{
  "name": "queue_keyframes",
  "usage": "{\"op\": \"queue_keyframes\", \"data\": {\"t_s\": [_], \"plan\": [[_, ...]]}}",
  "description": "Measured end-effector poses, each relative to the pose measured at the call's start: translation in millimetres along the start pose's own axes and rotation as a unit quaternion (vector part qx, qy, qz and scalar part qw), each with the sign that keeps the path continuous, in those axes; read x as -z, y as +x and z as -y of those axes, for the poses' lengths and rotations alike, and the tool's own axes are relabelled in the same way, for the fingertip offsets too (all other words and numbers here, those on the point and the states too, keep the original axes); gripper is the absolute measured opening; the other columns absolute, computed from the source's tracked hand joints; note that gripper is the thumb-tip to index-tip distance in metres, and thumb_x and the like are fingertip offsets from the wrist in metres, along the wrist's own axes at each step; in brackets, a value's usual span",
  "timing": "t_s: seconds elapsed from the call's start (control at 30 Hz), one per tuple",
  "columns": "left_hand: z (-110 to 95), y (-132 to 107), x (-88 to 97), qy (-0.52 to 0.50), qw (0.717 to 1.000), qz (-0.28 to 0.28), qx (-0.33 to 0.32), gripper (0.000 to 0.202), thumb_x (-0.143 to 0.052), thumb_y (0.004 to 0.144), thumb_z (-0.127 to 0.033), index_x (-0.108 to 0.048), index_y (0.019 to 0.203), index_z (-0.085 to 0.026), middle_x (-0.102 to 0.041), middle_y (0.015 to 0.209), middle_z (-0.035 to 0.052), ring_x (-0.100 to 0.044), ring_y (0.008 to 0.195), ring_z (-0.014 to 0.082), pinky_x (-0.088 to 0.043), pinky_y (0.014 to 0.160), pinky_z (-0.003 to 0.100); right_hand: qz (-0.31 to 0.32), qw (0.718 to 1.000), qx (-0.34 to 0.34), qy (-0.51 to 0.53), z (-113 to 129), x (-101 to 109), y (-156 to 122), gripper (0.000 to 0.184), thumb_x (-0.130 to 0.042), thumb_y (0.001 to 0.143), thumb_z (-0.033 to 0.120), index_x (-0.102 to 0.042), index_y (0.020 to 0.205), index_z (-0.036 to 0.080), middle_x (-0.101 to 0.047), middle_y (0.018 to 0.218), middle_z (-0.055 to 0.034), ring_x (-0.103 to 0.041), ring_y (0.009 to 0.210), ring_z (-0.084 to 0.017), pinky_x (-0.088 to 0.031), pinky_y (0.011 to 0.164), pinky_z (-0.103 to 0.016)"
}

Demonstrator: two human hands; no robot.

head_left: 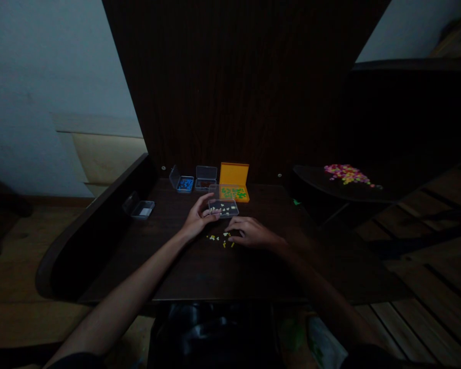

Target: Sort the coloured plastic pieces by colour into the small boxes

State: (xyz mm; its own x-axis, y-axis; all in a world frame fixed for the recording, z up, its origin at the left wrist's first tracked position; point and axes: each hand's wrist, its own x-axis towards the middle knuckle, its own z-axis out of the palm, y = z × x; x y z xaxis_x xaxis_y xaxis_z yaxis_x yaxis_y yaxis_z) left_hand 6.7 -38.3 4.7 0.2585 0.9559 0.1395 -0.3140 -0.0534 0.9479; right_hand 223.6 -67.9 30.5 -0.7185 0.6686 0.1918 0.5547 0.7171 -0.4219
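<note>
The left hand [197, 219] lies half open on the dark table [200, 277], its fingertips against the near left corner of a small clear box [223, 208]. It steadies the box rather than clasping it. The box stands open and holds a thin scatter of pale yellow pieces.

Just in front of the box, between the two hands, a few loose yellow pieces [221, 239] lie on the table. The right hand [249, 233] rests palm down beside them, fingers curled toward them. The light is too dim to tell whether it has one pinched.

Behind stand an orange box [234, 190] with green pieces, a blue-filled box [184, 183] and another clear box [205, 179] with something dark. A further box [141, 208] sits apart at the left.

The sorting looks well begun but far from done, since a heap of mixed coloured pieces [347, 174] lies untouched on a side surface, well apart at the right.
</note>
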Motion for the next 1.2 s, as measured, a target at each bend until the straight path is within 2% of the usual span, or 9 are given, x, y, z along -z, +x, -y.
{"op": "queue_keyframes", "data": {"t_s": [0.13,0.23,0.47,0.6,0.77,0.93,1.07,1.2], "plan": [[-2.3,-0.4,0.4,0.003,1.000,-0.006,0.001,0.076,-0.081,0.062,-0.015,-0.050,0.130,-0.026,-0.053,0.130,0.0090,-0.067,0.099,0.0194,-0.051,0.098,0.040,0.032,0.998,-0.024,-0.044,0.6,-7.1,5.1,0.026,-0.062,0.087,0.025,-0.069,0.112,0.019,-0.067,0.107,-0.0081,-0.064,0.095,-0.020,-0.049,0.083,-0.032],[-2.8,-0.8,0.0,0.001,1.000,-0.007,0.001,0.076,-0.082,0.061,-0.016,-0.050,0.129,-0.025,-0.053,0.129,0.0085,-0.067,0.098,0.0195,-0.051,0.097,0.041,0.045,0.996,-0.033,-0.067,2.0,-11.3,8.9,0.023,-0.060,0.089,0.022,-0.070,0.109,0.020,-0.067,0.105,-0.0071,-0.064,0.093,-0.019,-0.049,0.081,-0.030],[-0.8,1.3,1.0,0.001,1.000,-0.004,-0.007,0.075,-0.082,0.062,-0.017,-0.050,0.129,-0.025,-0.053,0.128,0.0087,-0.067,0.097,0.0190,-0.051,0.097,0.040,0.025,0.997,-0.031,-0.072,1.1,-18.3,12.6,0.015,-0.057,0.089,0.017,-0.070,0.096,0.020,-0.066,0.099,-0.0055,-0.063,0.085,-0.017,-0.047,0.073,-0.027],[-1.8,1.7,0.9,-0.011,1.000,-0.010,-0.004,0.075,-0.083,0.060,-0.016,-0.050,0.128,-0.025,-0.054,0.127,0.0079,-0.067,0.097,0.0189,-0.051,0.096,0.039,0.012,0.998,-0.015,-0.055,6.2,-8.4,12.2,0.015,-0.054,0.092,0.018,-0.067,0.097,0.020,-0.065,0.098,-0.0051,-0.063,0.087,-0.017,-0.048,0.077,-0.028],[-3.8,-0.6,-1.5,-0.014,1.000,-0.003,-0.005,0.075,-0.083,0.060,-0.015,-0.051,0.128,-0.024,-0.055,0.126,0.0079,-0.067,0.095,0.0179,-0.052,0.096,0.039,-0.043,0.999,0.023,0.003,14.1,19.8,14.1,0.016,-0.053,0.093,0.022,-0.067,0.100,0.019,-0.066,0.100,-0.0063,-0.062,0.092,-0.018,-0.049,0.083,-0.031],[-3.8,-3.5,-5.0,-0.023,1.000,0.006,0.008,0.076,-0.083,0.061,-0.013,-0.051,0.129,-0.024,-0.055,0.128,0.0085,-0.067,0.094,0.0168,-0.050,0.098,0.041,-0.108,0.994,-0.010,-0.027,0.1,37.0,19.6,0.017,-0.053,0.093,0.022,-0.068,0.100,0.019,-0.067,0.101,-0.0083,-0.062,0.095,-0.020,-0.049,0.085,-0.034],[-3.1,-3.7,-5.5,-0.023,1.000,0.009,0.012,0.076,-0.083,0.061,-0.013,-0.050,0.130,-0.024,-0.054,0.129,0.0086,-0.067,0.093,0.0161,-0.051,0.098,0.040,-0.094,0.992,-0.042,-0.068,-12.6,36.3,21.5,0.020,-0.051,0.093,0.018,-0.069,0.100,0.018,-0.067,0.102,-0.0087,-0.063,0.096,-0.021,-0.048,0.086,-0.035],[-1.4,-2.9,-4.6,-0.021,1.000,0.012,0.011,0.077,-0.082,0.061,-0.013,-0.050,0.130,-0.024,-0.054,0.128,0.0086,-0.067,0.093,0.0160,-0.051,0.097,0.040,-0.056,0.992,-0.055,-0.094,-14.8,34.4,21.2,0.023,-0.050,0.093,0.017,-0.071,0.103,0.019,-0.067,0.104,-0.0078,-0.062,0.095,-0.019,-0.048,0.085,-0.032]]}}
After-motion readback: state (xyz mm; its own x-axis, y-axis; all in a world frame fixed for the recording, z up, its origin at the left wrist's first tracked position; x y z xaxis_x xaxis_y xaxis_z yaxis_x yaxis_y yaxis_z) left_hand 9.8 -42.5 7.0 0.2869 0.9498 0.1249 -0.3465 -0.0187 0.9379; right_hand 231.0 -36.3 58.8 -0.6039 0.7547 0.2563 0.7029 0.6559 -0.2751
